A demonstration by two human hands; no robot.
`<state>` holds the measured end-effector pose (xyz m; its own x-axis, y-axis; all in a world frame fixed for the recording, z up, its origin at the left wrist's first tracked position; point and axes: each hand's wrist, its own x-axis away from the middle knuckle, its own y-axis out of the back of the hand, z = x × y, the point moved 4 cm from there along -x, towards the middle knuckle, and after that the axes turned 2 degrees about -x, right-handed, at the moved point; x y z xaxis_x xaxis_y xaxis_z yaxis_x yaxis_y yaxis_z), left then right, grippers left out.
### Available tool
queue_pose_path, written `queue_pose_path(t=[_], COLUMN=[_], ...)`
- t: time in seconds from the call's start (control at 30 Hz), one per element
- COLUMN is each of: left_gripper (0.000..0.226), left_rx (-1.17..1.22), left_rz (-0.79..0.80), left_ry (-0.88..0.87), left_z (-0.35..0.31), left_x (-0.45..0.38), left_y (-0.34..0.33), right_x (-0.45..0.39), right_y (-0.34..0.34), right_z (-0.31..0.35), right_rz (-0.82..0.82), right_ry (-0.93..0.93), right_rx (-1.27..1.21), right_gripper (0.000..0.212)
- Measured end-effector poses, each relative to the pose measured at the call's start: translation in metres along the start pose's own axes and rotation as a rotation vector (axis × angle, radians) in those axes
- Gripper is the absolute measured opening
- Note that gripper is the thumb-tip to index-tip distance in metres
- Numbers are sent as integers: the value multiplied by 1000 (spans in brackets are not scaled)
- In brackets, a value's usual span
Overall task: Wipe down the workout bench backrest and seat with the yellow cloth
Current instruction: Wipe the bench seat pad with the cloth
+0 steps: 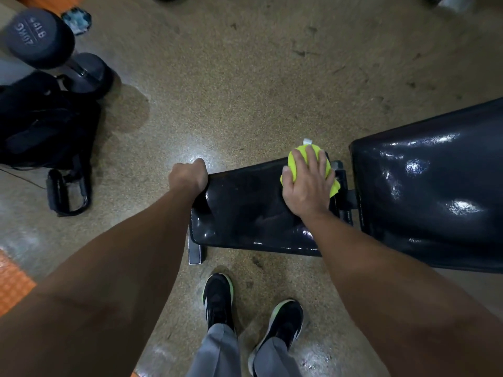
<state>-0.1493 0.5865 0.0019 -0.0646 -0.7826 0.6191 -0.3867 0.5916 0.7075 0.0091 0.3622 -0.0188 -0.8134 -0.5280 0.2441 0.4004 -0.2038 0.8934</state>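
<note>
Speckled tan gym flooring [245, 77] fills the view, seen from above a person standing at a glossy black padded workout bench. Its smaller seat pad [245, 213] lies directly in front of the person, its long axis running left to right; the larger shiny backrest pad [430, 191] continues to the right across a narrow gap with metal frame showing.

The right hand [307, 183] lies flat, fingers spread, palm pressing a bunched bright yellow cloth [295, 164] onto the far right corner of the seat, just beside that gap. The cloth has a small white tag sticking out at its far edge. The left hand [187, 176] is curled closed over the seat's far left corner, gripping the pad edge, apparently to steady it.

From the cloth, the unwiped length of the seat stretches leftward toward the left hand, so the coming stroke likely sweeps that way; the backrest lies nearer the right hand.

At upper left, a dark round-headed dumbbell [40, 39] reads "20KG" and "44LB". A black bag [46, 126] sits below it.
</note>
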Motion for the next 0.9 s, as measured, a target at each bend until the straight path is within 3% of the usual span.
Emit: queue_pose_path(t=[0.1, 0.2, 0.3, 0.5, 0.6, 0.7, 0.9], left_gripper=[49, 50, 47, 47, 47, 44, 49], left_rx=[-35, -32, 2, 30, 16, 20, 19], left_rz=[3, 0, -5, 4, -1, 4, 15], left_ry=[-15, -17, 4, -5, -8, -1, -1], left_z=[-2, -2, 0, 1, 0, 1, 0], left_x=[0, 2, 4, 1, 3, 5, 4], left_y=[0, 1, 1, 0, 2, 3, 2], right_x=[-4, 26, 41, 2, 24, 47, 10], right_y=[-4, -12, -11, -7, -14, -15, -13], right_z=[25, 54, 40, 35, 64, 50, 59], right_rz=[25, 38, 38, 20, 53, 75, 48], right_ry=[-19, 175, 266, 50, 243, 408, 183], right_rx=[3, -1, -21, 47, 5, -8, 78], right_gripper=[67, 66, 66, 70, 67, 64, 68])
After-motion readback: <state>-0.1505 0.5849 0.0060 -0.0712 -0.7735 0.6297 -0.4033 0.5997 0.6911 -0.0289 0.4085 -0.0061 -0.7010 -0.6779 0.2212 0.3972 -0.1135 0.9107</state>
